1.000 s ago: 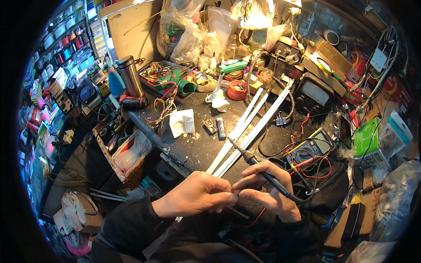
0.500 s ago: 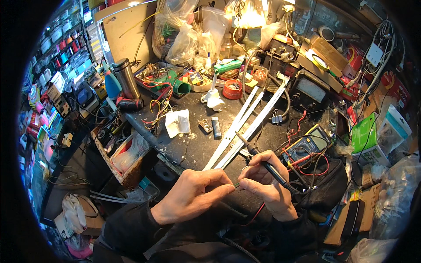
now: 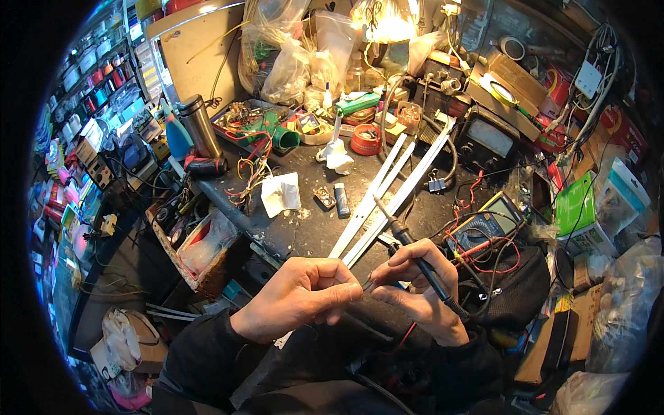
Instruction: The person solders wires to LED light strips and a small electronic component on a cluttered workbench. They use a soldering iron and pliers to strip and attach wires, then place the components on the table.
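Black pen-shaped tool [image 3: 434, 278] held in the right hand [image 3: 423, 294] over a cluttered bench [image 3: 311, 236]

The tool is grasped between the thumb and fingers of the right hand, its tip pointed away over white strips [image 3: 356, 223]. The thumb and forefinger of the left hand [image 3: 299, 296] are pressed together just beside the right fingertips. A tiny green sliver [image 3: 366, 280] is seen between the two hands; whether it is gripped by either cannot be told. The strips are laid slantwise on the bench. To their left, a grey tube [image 3: 342, 201] and a white sheet [image 3: 280, 194] are set down; to their right, a multimeter [image 3: 477, 229] is placed, with a red lead [image 3: 518, 258] looped beside it
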Demonstrator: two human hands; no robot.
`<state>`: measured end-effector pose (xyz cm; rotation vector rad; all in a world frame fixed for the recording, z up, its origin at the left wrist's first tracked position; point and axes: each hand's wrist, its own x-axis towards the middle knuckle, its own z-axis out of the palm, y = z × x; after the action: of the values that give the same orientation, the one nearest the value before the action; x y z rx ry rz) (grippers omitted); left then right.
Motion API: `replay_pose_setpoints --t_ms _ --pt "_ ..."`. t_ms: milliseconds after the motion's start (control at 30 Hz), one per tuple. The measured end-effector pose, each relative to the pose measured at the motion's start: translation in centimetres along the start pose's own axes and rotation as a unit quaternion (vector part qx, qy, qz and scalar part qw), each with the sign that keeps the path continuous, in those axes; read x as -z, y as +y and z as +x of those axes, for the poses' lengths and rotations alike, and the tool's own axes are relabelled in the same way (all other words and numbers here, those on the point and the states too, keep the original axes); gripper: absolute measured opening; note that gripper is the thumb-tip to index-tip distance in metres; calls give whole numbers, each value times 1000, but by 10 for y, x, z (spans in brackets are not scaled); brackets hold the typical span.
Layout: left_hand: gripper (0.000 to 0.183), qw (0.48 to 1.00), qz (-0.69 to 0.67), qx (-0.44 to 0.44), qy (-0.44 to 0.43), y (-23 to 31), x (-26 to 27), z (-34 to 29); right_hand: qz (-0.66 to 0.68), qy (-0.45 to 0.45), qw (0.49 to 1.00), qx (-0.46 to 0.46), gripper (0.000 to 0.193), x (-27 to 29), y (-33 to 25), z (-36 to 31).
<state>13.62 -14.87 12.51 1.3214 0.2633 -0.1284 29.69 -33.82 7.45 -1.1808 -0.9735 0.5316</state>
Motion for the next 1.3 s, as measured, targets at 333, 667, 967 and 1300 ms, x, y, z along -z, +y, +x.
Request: replay_pose_setpoints --t_ms 333,667,967,1300 --pt "19 999 14 28 -9 0 -1 4 51 6 998 -43 36 3 -1 -3" --pt "19 999 39 20 -23 -3 2 7 47 1 997 -55 35 3 -1 -3" --pt "19 999 -23 18 -42 -8 9 6 -44 19 997 55 50 -2 -2 -1" --pt "20 997 -58 20 -48 -15 13 6 -153 10 983 103 55 2 1 -1"
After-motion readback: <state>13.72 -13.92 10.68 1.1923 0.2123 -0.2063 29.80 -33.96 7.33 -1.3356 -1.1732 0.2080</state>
